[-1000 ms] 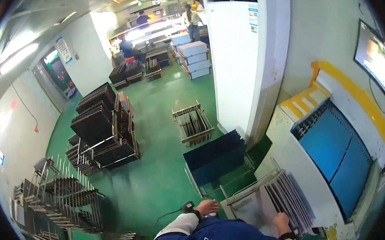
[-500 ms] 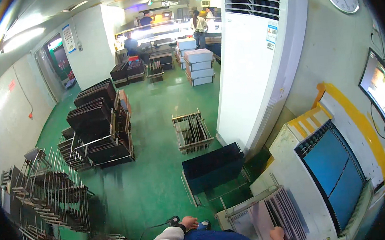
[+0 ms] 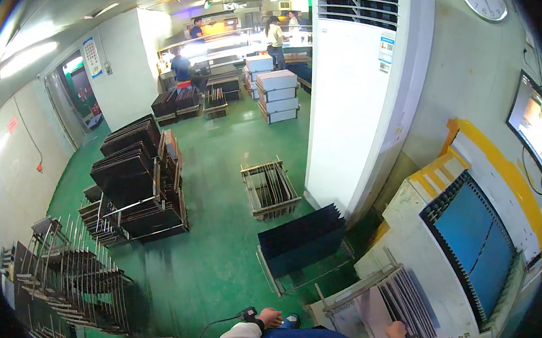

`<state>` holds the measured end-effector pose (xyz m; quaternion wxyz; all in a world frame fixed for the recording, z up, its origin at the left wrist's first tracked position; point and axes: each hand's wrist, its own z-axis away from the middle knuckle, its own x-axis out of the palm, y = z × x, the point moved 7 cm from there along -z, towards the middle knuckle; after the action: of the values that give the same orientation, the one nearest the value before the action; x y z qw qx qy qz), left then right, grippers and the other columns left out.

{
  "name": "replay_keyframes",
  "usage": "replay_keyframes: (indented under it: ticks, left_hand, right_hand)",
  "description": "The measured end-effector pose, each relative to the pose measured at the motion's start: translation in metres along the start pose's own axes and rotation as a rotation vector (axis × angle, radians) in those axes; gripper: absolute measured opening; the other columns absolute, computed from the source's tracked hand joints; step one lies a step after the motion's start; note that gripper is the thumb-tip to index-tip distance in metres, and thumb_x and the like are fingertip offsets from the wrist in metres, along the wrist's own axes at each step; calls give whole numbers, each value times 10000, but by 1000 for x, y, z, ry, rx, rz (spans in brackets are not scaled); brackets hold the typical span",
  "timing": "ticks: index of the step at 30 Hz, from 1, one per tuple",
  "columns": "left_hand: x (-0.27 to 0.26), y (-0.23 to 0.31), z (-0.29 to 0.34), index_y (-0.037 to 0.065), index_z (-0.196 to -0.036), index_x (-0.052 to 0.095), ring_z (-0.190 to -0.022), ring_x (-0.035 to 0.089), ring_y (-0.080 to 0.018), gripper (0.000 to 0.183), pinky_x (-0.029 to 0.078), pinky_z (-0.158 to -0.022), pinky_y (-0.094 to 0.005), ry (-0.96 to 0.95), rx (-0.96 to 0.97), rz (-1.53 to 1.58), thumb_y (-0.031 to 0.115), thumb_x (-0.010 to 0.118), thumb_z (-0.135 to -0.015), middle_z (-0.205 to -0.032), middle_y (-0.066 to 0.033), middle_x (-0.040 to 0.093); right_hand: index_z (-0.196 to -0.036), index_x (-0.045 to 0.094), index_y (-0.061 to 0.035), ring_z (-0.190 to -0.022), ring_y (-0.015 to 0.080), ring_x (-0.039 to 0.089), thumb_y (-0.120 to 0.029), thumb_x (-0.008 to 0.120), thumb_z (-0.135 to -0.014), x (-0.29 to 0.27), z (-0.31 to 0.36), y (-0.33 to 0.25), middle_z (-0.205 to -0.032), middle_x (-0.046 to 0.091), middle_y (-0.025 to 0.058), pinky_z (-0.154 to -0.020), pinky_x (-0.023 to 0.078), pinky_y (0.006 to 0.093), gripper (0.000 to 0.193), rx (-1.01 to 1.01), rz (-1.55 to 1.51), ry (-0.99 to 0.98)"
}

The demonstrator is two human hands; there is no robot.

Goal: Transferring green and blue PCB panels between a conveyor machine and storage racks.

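Observation:
At the lower edge, my right hand [image 3: 396, 333] is closed on the near edge of a flat pinkish-grey panel [image 3: 373, 312]. This panel leans in a metal rack [image 3: 338, 315], apart from a row of similar upright panels [image 3: 409, 300] to its right. My left hand [image 3: 270, 318] hangs in front of my body with nothing in it, its fingers loosely bent. A dark device with a cable [image 3: 248, 312] is on that wrist. Ahead of my hands stands a rack of dark panels [image 3: 302, 241].
To the right is a machine with blue panels [image 3: 473, 224]. A tall white air conditioner [image 3: 355, 113] stands ahead of it. A wooden-edged rack [image 3: 270, 189] sits on the green floor. Stacked dark panels [image 3: 123, 173] and metal racks [image 3: 77, 277] line the left. Several people work at the back.
The view has shifted slightly. My right hand stays at the panel's edge, and my left hand hangs almost where it was. Figures at the back have shifted a little.

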<state>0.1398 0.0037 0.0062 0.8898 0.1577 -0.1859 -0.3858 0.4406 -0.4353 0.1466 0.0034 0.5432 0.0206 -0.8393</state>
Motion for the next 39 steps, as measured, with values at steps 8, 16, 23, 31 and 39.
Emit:
replay_keyframes:
  ticks: [8, 16, 23, 31, 39]
  left_hand:
    - [-27, 4, -6, -4, -1066, 506, -660, 597, -259, 268, 492, -511, -374, 71, -24, 13, 164, 575, -868, -857, -133, 594]
    - [-35, 19, -17, -26, -1084, 468, -631, 593, -287, 282, 492, -501, -392, 4, -38, 113, 142, 548, -872, -827, -159, 574]
    - [-43, 42, -16, -11, -1015, 472, -598, 581, -280, 218, 480, -467, -379, -26, 11, 163, 135, 543, -869, -775, -150, 561]
    - [-54, 44, -58, -16, -1039, 497, -687, 624, -312, 264, 539, -547, -399, 2, 54, 53, 166, 562, -859, -907, -190, 619]
    - [-53, 44, -60, 5, -1017, 501, -675, 620, -317, 229, 525, -564, -408, 37, 119, -49, 163, 547, -858, -894, -177, 621]
  right_hand:
    - [-921, 659, 14, -1008, 367, 576, -194, 580, -740, 14, -25, 18, -1009, 620, 233, -862, 453, 438, 287, 7, -74, -2]
    - [-849, 668, 5, -903, 393, 609, -180, 568, -750, 46, -63, 51, -920, 643, 220, -783, 484, 456, 232, -41, -36, 85]
    - [-887, 649, 13, -952, 402, 584, -176, 550, -758, 35, -35, 45, -964, 622, 243, -836, 461, 469, 249, 266, 122, 254]
    - [-954, 644, 12, -970, 405, 575, -197, 543, -781, -23, 5, -10, -1007, 612, 244, -845, 456, 457, 289, 0, 20, 39]
    - [-844, 656, -56, -878, 350, 606, -255, 601, -768, 44, -54, 45, -903, 638, 167, -788, 454, 489, 219, 28, -4, 205]
